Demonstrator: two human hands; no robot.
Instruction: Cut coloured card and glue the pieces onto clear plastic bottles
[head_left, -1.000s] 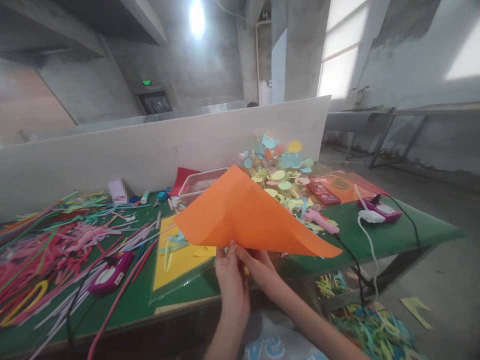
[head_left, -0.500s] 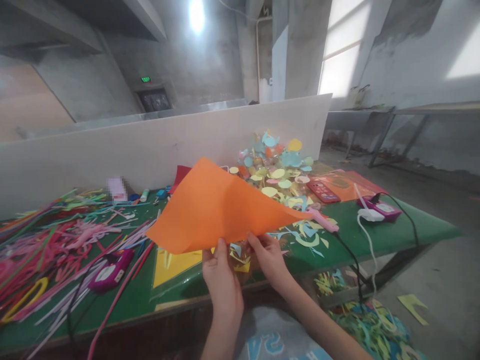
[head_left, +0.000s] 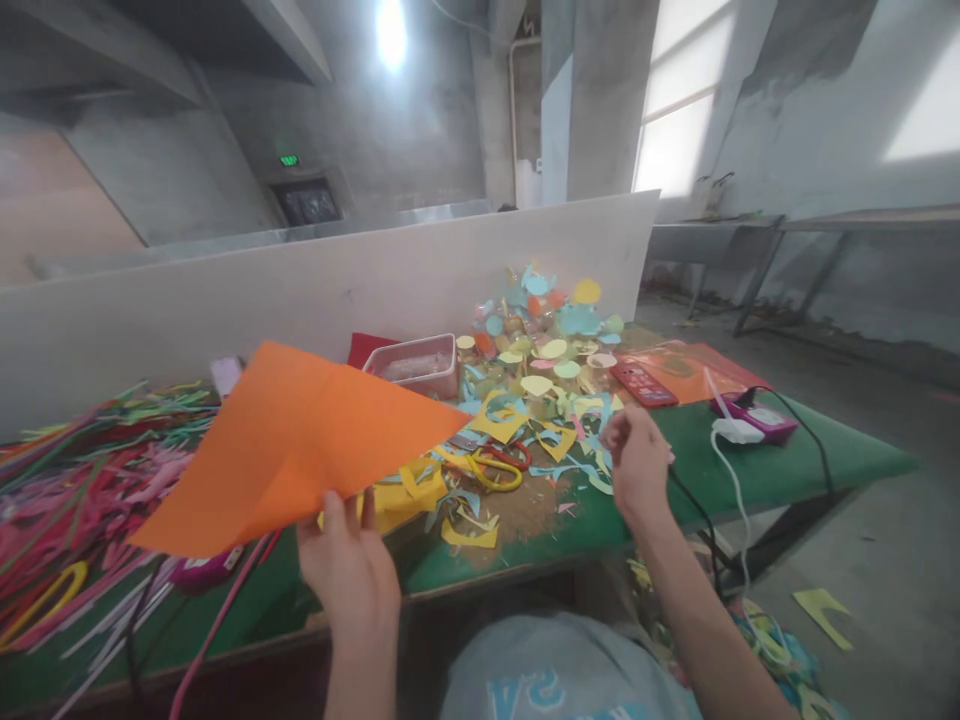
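Now, left hand (head_left: pixel 349 565) pinching orange sheet (head_left: pixel 300 445) above front edge of table (head_left: pixel 840 440); right hand (head_left: pixel 636 462) curled nearer right edge, hold unclear.

This looks like a craft workshop: bare concrete walls (head_left: pixel 427 130) stand behind a green worktop (head_left: pixel 862 450) strewn with paper scraps (head_left: pixel 471 540), scissors (head_left: pixel 499 486) and heaped coloured strips (head_left: pixel 75 500).

left hand (head_left: pixel 349 560) is pinching, thumb (head_left: pixel 333 515) up front | left forearm (head_left: pixel 361 665) is standing pretty much upright | right hand (head_left: pixel 636 462) is kinda curling its fingers (head_left: pixel 616 430), well apart | right forearm (head_left: pixel 694 610) is slanting inward
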